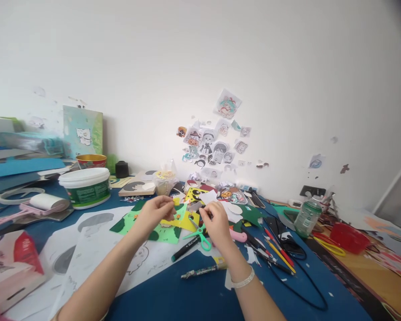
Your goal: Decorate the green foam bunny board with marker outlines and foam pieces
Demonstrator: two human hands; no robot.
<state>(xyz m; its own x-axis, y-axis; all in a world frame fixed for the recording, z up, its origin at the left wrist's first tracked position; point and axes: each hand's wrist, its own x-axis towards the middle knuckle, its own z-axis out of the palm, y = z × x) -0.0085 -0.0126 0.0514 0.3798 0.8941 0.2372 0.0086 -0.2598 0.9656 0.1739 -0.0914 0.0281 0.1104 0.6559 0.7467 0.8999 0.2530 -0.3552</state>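
Note:
My left hand [155, 215] is raised over a green paper sheet [143, 227] with its fingers pinched on a small yellow paper piece [177, 214]. My right hand [217, 224] is beside it, fingers curled in a pinch near a small grey scrap [195, 206]; what it grips is too small to name. Green-handled scissors [200, 235] lie under the right hand. In front of them lie a black marker [185, 250] and a patterned pen [200, 270]. A bead bracelet sits on my right wrist.
A white lidded bucket [85, 187] and a paint roller [45, 203] stand at left. Pencils and black cords [280, 254] lie at right, beside a green bottle [306, 218] and a red bowl [349, 237]. Stickers cover the wall [214, 142]. White cut-out sheets [96, 254] lie on the blue table.

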